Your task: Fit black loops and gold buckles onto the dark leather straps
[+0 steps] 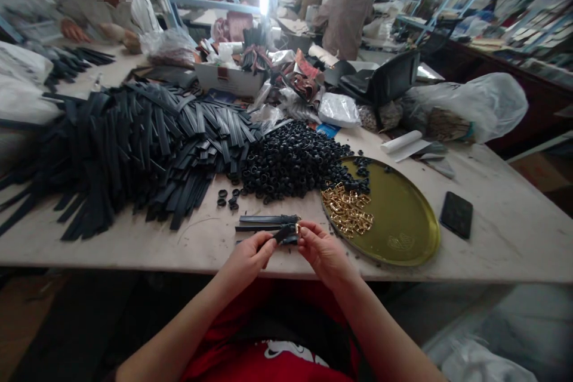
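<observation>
Near the table's front edge, my left hand [252, 255] pinches a short black strap [283, 233] between thumb and fingers. At the strap's right end my right hand [323, 250] is closed on a small gold buckle [298, 228]. Strap and buckle meet between the two hands; whether the strap is threaded through cannot be made out. Just beyond my fingers a few black straps [262, 220] lie side by side on the table. Right of my right hand, a pile of gold buckles [348, 210] rests on the left part of a round gold tray [403, 215].
A large heap of black straps [134, 131] covers the left of the table [505, 233]. Small black loops [290, 161] are piled in the middle. A phone [456, 215] lies right of the tray. Bags and scraps stand behind. A person [107, 6] sits across, far left.
</observation>
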Demonstrator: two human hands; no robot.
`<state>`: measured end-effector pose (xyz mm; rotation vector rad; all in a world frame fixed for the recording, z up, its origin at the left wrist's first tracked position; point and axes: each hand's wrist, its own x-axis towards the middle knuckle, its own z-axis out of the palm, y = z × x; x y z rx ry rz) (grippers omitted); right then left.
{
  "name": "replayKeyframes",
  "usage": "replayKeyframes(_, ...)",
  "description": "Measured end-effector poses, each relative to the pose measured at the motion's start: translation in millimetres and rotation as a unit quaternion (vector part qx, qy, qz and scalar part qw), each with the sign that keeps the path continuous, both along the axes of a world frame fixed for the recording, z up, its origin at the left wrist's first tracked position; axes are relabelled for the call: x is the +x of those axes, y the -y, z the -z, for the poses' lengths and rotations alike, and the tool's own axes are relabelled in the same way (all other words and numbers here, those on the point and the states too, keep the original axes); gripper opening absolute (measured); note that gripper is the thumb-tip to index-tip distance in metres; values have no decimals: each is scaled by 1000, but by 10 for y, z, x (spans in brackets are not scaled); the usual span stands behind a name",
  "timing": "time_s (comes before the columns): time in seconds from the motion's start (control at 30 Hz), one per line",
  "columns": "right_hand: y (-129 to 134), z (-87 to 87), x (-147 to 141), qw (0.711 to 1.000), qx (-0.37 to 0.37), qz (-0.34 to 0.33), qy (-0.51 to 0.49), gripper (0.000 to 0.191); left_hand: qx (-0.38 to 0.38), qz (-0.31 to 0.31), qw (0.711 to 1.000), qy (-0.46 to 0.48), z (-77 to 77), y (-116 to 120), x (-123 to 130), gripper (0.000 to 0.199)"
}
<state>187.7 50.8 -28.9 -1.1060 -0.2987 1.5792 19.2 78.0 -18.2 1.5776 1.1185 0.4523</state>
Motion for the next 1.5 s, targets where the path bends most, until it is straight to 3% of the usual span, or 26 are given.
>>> replayKeyframes(0.07, 52, -12, -77, 998, -24, 0, -64, 31, 7, 22, 1000, 0, -75, 60, -27, 31)
replayKeyframes(0.2, 189, -13, -200, 997, -3, -2, -78, 28, 33, 41, 998, 17, -177, 143, -4, 30)
replayKeyframes(0.33, 284, -45, -173, 992, -17, 37, -117, 29, 37, 26, 999, -17, -173, 211, -34, 32)
replayKeyframes(0.47, 345, -74, -163, 984, -54, 26, -167, 30, 39, 9, 999, -37, -181, 310, -78, 34)
replayKeyframes(0.63, 477, -33, -294, 999, 35, 19, -33, 21, 38, 26, 999, -10, -237, 417, -40, 28)
replayKeyframes(0.8, 603, -15, -314, 989, 97, -40, 101, 17, 47, 62, 997, -1, -271, 438, -47, 27)
replayKeyframes(0.97, 609, -27, -223, 984, 85, -93, 126, 33, 45, 107, 993, -23, -276, 391, -131, 31)
replayKeyframes(1.13, 591, -17, -186, 984, 69, -157, 55, 38, 10, 101, 995, 4, -266, 364, -143, 30)
replayKeyframes(1.23, 573, -11, -178, 980, 76, -164, 82, 40, 12, 86, 996, 2, -264, 356, -124, 28)
replayKeyframes(1.37, 534, 12, -163, 965, 91, -180, 166, 43, 27, 118, 993, -17, -247, 330, -126, 28)
replayKeyframes(1.5, 508, 46, -189, 953, 128, -112, 251, 47, 37, 121, 991, -40, -209, 305, -136, 27)
